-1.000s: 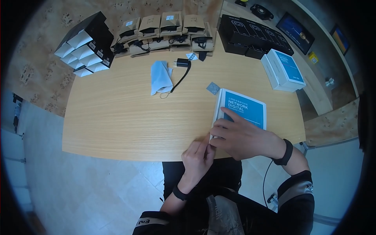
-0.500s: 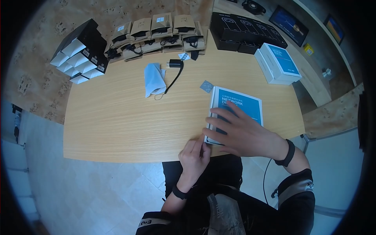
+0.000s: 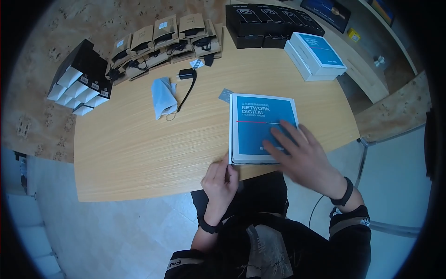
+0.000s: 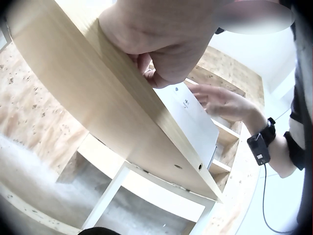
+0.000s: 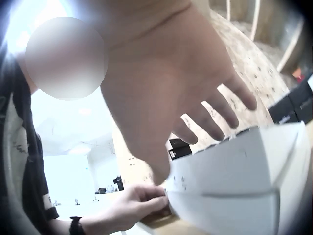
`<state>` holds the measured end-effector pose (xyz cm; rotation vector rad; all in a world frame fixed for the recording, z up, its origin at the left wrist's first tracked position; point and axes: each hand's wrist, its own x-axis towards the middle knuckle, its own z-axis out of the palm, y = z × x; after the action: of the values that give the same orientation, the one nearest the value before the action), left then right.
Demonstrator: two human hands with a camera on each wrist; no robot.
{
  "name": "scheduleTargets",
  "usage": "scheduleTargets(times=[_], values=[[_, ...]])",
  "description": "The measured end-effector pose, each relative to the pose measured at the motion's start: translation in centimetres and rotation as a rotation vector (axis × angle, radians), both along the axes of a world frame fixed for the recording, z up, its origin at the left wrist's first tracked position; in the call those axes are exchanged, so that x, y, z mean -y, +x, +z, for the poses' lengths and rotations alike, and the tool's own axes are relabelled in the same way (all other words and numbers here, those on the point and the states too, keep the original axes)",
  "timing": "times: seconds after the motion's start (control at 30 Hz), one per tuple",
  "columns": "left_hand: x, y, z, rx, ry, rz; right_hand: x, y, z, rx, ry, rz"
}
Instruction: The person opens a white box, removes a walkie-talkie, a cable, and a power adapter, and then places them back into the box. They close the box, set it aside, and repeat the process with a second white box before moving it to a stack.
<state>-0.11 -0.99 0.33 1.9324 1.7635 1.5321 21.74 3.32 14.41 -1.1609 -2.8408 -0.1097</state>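
Note:
A white box with a blue "NETWORK DIGITAL" lid [image 3: 253, 132] lies near the table's front edge. The right hand [image 3: 304, 156], slightly blurred, is spread over the lid's lower right part; in the right wrist view its fingers [image 5: 212, 120] are extended above the white box [image 5: 230, 171]. At the box's lower left corner is the left hand [image 3: 220, 182], its fingers curled, with fingertips at that corner. The left wrist view shows the left hand [image 4: 161, 44] at the table edge beside the white box side [image 4: 188, 115]; what its fingertips pinch is hidden.
Behind the box lie a small grey patterned packet [image 3: 226, 95], a light blue pouch [image 3: 163, 98] and a black adapter [image 3: 186, 73]. Brown packages [image 3: 166, 31] line the back, black boxes [image 3: 274, 25] stand at back right, white-blue boxes [image 3: 317, 56] at right, and stacked black-white boxes [image 3: 80, 81] at left.
The right hand has moved from the box's left edge to its lower right, uncovering the lid's print. The box appears straighter in view. The left hand stays at the corner; the head view has shifted.

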Motion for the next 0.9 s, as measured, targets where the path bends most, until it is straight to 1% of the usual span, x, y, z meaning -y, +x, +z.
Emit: scheduleTargets(times=[0.07, 0.17, 0.2, 0.27, 0.37, 0.47, 0.6, 0.67, 0.7, 0.77, 0.8, 0.83, 0.87, 0.9], values=[[0.1, -0.1, 0.0, -0.007, -0.016, -0.015, -0.9, 1.2, -0.2, 0.04, 0.124, -0.114], [0.2, 0.1, 0.4, -0.002, -0.049, 0.002, -1.6, 2.6, 0.2, 0.061, 0.173, -0.083], [0.2, 0.1, 0.3, -0.005, -0.049, -0.008, -1.8, 2.8, 0.2, 0.059, 0.173, -0.093], [0.2, 0.1, 0.1, 0.0, -0.043, 0.014, -2.2, 2.8, 0.1, -0.069, 0.07, -0.068], [0.0, 0.0, 0.0, -0.017, 0.008, 0.003, -1.4, 1.0, -2.2, -0.03, 0.017, -0.028], [0.3, -0.1, 0.6, -0.006, -0.048, -0.018, -2.6, 0.8, -2.5, -0.107, 0.012, -0.008], [0.1, -0.2, 0.1, -0.01, -0.036, -0.007, -3.4, 1.1, -1.3, -0.142, 0.057, 0.001], [0.1, -0.1, 0.3, -0.013, -0.028, 0.007, -4.1, 1.3, -0.4, -0.289, 0.212, -0.03], [0.1, 0.0, 0.3, -0.012, -0.024, 0.01, -4.4, 1.1, -0.1, -0.288, 0.217, -0.032], [0.0, 0.0, 0.3, -0.009, -0.009, 0.01, -5.2, 0.4, 0.6, -0.326, 0.476, 0.007], [0.0, 0.0, 0.3, -0.007, 0.0, 0.015, -5.9, 0.6, 0.4, -0.324, 0.482, 0.001], [0.1, 0.1, 0.4, -0.007, 0.005, 0.008, -6.7, 0.6, -0.3, -0.332, 0.537, 0.062], [0.2, 0.1, 0.4, 0.015, -0.03, 0.009, -7.5, 0.7, -0.8, -0.34, 0.59, 0.124], [0.3, 0.1, 0.5, 0.035, -0.066, 0.011, -8.0, 0.8, -0.7, -0.339, 0.596, 0.118]])
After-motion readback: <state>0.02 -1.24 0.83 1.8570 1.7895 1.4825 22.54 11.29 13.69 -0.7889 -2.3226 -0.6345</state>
